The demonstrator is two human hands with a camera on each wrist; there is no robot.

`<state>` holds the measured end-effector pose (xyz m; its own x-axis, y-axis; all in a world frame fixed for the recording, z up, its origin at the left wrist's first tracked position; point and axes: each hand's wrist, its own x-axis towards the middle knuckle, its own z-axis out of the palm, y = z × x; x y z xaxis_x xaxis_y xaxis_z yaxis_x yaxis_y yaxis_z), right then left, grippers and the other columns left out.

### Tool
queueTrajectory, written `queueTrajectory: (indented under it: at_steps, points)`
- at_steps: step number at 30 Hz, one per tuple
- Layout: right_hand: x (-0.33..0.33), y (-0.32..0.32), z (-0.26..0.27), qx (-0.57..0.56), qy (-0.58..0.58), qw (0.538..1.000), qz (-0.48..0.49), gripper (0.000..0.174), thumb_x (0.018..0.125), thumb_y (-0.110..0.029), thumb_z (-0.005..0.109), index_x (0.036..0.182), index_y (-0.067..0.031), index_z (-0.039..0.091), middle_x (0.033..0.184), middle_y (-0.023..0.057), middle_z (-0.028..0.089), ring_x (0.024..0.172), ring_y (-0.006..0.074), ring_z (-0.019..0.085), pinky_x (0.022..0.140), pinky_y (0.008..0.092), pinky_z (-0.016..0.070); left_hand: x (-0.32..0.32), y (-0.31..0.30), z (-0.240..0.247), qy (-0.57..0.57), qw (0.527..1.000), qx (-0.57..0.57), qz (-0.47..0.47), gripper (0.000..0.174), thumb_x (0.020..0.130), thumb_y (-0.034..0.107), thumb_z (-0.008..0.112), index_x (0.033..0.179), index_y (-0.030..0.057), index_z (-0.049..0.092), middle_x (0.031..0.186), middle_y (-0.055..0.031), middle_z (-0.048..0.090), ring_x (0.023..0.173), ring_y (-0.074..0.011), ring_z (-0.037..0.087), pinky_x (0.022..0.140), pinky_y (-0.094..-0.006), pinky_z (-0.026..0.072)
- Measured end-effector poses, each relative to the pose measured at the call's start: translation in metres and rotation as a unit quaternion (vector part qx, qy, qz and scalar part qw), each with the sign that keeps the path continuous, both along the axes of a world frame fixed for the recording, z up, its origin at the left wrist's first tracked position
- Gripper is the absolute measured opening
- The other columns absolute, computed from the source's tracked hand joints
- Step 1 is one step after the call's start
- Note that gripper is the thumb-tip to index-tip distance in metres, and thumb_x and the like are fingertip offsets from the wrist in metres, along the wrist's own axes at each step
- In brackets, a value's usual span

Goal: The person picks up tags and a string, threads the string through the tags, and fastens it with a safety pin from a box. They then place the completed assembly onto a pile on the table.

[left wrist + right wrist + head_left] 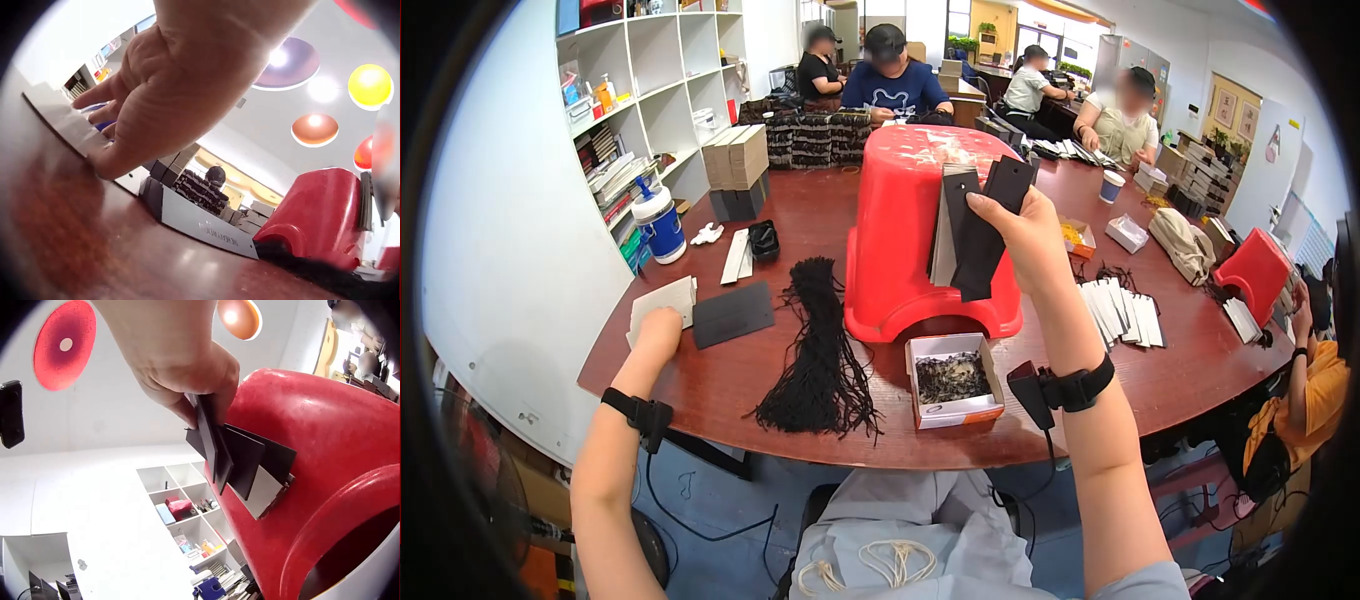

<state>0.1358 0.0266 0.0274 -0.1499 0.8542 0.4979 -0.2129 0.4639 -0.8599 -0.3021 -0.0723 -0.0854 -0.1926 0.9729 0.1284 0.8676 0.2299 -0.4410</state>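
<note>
My right hand [1040, 240] pinches several black cards [983, 235] in front of the red stool [890, 230]; the right wrist view shows these black cards [244, 456] fanned below the fingers, against the stool's side. At the left of the table, my left hand [658, 335] rests on a small stack of pale cards [665, 300]. In the left wrist view the fingers of that hand [137, 106] lie spread over the pale cards [59, 119]. Beside them on the table lies a dark card [733, 314], and right of that a bundle of black cords [815, 350].
A box of small dark bits [955, 380] stands before the stool. White cards [1120, 312] lie to its right. Behind are a blue-and-white jug [658, 225], stacked card blocks [736, 160], a paper cup [1111, 186] and several seated people. The table's front edge [850, 460] is near me.
</note>
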Motion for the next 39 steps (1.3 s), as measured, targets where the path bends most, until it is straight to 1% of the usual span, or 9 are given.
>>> queueTrajectory:
  at_steps: [3, 10, 22, 30, 31, 34, 36, 38, 39]
  points:
    - [0.0, 0.0, 0.001, -0.012, -0.019, 1.0, -0.013, 0.016, 0.072, -0.007, 0.061, 0.085, -0.0009, 0.055, 0.079, 0.0042, 0.059, 0.067, 0.0082, 0.055, 0.061, 0.0232, 0.045, 0.003, -0.001, -0.004, 0.047, 0.998, 0.041, -0.024, 0.006, 0.065, 0.004, 0.054, 0.065, 0.0044, 0.06, 0.069, -0.0129, 0.059, 0.072, -0.0255, 0.059, 0.061, -0.0328, 0.0472]
    - [0.002, 0.003, 0.0, -0.014, -0.002, 1.0, 0.003, 0.018, 0.071, -0.006, 0.061, 0.088, -0.001, 0.055, 0.08, 0.0046, 0.06, 0.068, 0.0088, 0.056, 0.062, 0.023, 0.0457, 0.001, 0.005, -0.005, 0.116, 0.986, 0.12, 0.002, 0.009, 0.067, 0.009, 0.053, 0.068, 0.0084, 0.062, 0.069, -0.0078, 0.06, 0.069, -0.0218, 0.058, 0.057, -0.0312, 0.0462]
    - [0.003, 0.002, 0.0, -0.021, 0.004, 1.0, 0.013, 0.019, 0.071, -0.005, 0.061, 0.088, -0.0006, 0.055, 0.082, 0.0055, 0.06, 0.069, 0.0089, 0.057, 0.062, 0.0228, 0.0459, -0.019, 0.004, 0.017, 0.145, 0.988, 0.021, -0.044, 0.012, 0.067, 0.01, 0.052, 0.064, 0.0068, 0.063, 0.069, -0.0115, 0.06, 0.068, -0.0231, 0.059, 0.059, -0.033, 0.0467]
    - [0.007, 0.009, -0.005, 0.03, -0.053, 0.998, -0.027, 0.023, 0.07, -0.01, 0.063, 0.088, 0.0003, 0.056, 0.081, 0.0044, 0.059, 0.069, 0.011, 0.056, 0.063, 0.0241, 0.0448, -0.032, 0.021, 0.064, 0.039, 0.996, -0.014, -0.081, 0.007, 0.056, 0.009, 0.064, 0.06, 0.0038, 0.061, 0.067, -0.0153, 0.059, 0.066, -0.0284, 0.059, 0.059, -0.037, 0.047]
    - [0.006, 0.007, -0.004, 0.021, -0.033, 0.999, -0.004, 0.022, 0.07, -0.01, 0.063, 0.088, -0.0004, 0.056, 0.081, 0.0041, 0.059, 0.068, 0.0107, 0.056, 0.063, 0.0238, 0.0447, -0.035, 0.025, 0.075, -0.002, 0.997, -0.075, -0.031, 0.013, 0.052, 0.011, 0.068, 0.06, 0.0036, 0.061, 0.066, -0.015, 0.059, 0.065, -0.0289, 0.058, 0.058, -0.0368, 0.0467]
    - [0.004, 0.0, 0.0, 0.02, -0.021, 1.0, 0.004, 0.023, 0.072, -0.007, 0.061, 0.093, -0.0003, 0.055, 0.084, 0.004, 0.059, 0.073, 0.0098, 0.056, 0.066, 0.0222, 0.0444, -0.031, 0.024, 0.106, -0.137, 0.987, 0.015, -0.085, 0.014, 0.062, 0.014, 0.059, 0.057, 0.0018, 0.056, 0.056, -0.0146, 0.055, 0.052, -0.0269, 0.054, 0.05, -0.0338, 0.0446]
    - [0.001, -0.003, 0.001, 0.004, 0.011, 0.999, 0.031, 0.024, 0.072, -0.005, 0.06, 0.094, -0.0009, 0.054, 0.085, 0.0039, 0.059, 0.074, 0.0091, 0.056, 0.067, 0.0217, 0.0441, 0.0, 0.018, 0.115, -0.444, 0.892, 0.067, -0.058, 0.02, 0.079, 0.022, 0.05, 0.086, 0.003, 0.053, 0.074, -0.009, 0.059, 0.06, -0.018, 0.057, 0.054, -0.0309, 0.0468]
    - [0.003, -0.001, -0.001, 0.003, 0.009, 1.0, 0.027, 0.022, 0.072, -0.005, 0.061, 0.093, -0.0016, 0.054, 0.085, 0.0034, 0.059, 0.074, 0.0082, 0.055, 0.066, 0.0209, 0.0438, 0.059, 0.006, 0.118, -0.765, 0.623, 0.073, -0.143, 0.026, 0.085, 0.022, 0.043, 0.105, 0.0042, 0.045, 0.097, -0.0086, 0.054, 0.087, -0.0189, 0.055, 0.075, -0.0312, 0.0459]
    - [0.004, 0.001, -0.002, 0.007, 0.006, 1.0, 0.024, 0.021, 0.072, -0.005, 0.061, 0.091, -0.0018, 0.054, 0.084, 0.0031, 0.059, 0.073, 0.008, 0.055, 0.066, 0.0208, 0.0438, 0.073, 0.011, 0.11, -0.812, 0.552, 0.063, -0.18, 0.025, 0.086, 0.019, 0.042, 0.105, 0.0033, 0.045, 0.098, -0.0099, 0.055, 0.088, -0.0213, 0.055, 0.077, -0.0345, 0.0454]
